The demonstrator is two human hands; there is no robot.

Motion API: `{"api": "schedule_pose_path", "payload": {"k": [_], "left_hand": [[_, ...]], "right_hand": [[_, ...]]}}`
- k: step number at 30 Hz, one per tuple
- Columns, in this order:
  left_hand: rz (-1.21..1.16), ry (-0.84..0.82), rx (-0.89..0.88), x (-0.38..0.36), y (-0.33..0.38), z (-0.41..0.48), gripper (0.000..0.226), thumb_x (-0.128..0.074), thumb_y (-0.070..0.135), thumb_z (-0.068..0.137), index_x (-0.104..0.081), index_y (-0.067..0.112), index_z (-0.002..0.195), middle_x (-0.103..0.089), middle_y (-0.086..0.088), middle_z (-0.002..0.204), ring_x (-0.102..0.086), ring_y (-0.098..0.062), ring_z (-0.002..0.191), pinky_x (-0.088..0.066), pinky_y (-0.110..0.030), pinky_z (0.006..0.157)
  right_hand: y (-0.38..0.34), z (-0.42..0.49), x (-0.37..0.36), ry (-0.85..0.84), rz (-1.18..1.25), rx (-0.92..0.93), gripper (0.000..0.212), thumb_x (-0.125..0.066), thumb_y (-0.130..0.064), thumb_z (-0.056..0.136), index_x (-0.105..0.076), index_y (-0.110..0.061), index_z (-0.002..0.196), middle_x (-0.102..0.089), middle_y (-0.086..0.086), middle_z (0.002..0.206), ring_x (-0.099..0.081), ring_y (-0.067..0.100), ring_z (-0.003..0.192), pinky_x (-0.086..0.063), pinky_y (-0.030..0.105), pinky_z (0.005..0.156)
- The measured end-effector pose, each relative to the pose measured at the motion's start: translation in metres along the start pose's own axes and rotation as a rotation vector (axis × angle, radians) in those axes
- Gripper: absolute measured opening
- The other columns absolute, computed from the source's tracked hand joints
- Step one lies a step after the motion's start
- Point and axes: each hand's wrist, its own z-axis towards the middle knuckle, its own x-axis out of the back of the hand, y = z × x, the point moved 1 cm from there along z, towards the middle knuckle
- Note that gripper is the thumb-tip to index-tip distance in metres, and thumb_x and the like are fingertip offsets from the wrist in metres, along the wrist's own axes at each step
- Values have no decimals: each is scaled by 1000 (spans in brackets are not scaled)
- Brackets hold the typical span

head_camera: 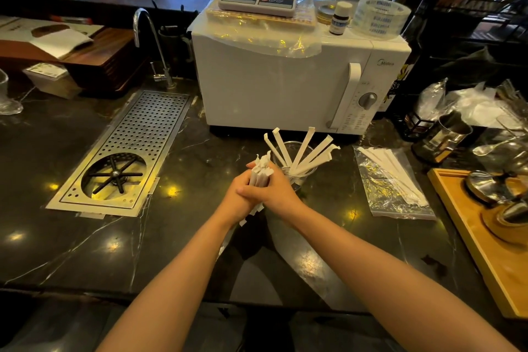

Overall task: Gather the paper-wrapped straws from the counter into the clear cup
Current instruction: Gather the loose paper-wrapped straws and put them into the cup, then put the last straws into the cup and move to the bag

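Note:
Both hands clasp one upright bundle of paper-wrapped straws [261,170] over the dark marble counter. My left hand [238,194] wraps it from the left, my right hand [278,188] from the right, with fingers overlapping in front. The bundle's lower ends poke out below the hands. Just behind my right hand stands the clear cup [304,173], partly hidden, with several wrapped straws [307,151] fanned out of it. More wrapped straws lie inside a clear plastic bag [391,183] flat on the counter to the right.
A white microwave [285,80] stands close behind the cup. A steel drip tray with a rinser [125,151] is set into the counter at left, under a tap [148,43]. At right are a wooden tray [468,231] and a metal pitcher [443,137].

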Motion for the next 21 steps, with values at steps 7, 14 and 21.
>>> {"api": "schedule_pose_path", "payload": {"k": [7, 14, 21], "left_hand": [[13, 15, -2, 2, -6, 2, 15, -49, 5, 89, -57, 15, 98, -60, 1, 93, -56, 1, 87, -49, -4, 71], [71, -41, 145, 12, -12, 2, 27, -49, -9, 81, -61, 11, 95, -63, 0, 85, -61, -8, 83, -54, -19, 73], [142, -36, 73, 26, 11, 6, 23, -52, -3, 83, -59, 14, 97, -61, 9, 85, -58, 0, 82, -49, -4, 62]], "right_hand": [[4, 3, -2, -17, -18, 6, 48, -68, -14, 78, -48, -13, 121, -49, -19, 89, -49, -5, 83, -41, 4, 62], [3, 4, -9, 31, -23, -27, 37, -53, -16, 89, -48, -10, 125, -58, 12, 118, -53, 14, 103, -42, 21, 84], [-21, 1, -12, 56, 54, 22, 38, -49, -20, 92, -44, -13, 129, -57, 3, 109, -51, 11, 100, -42, 25, 86]]}}
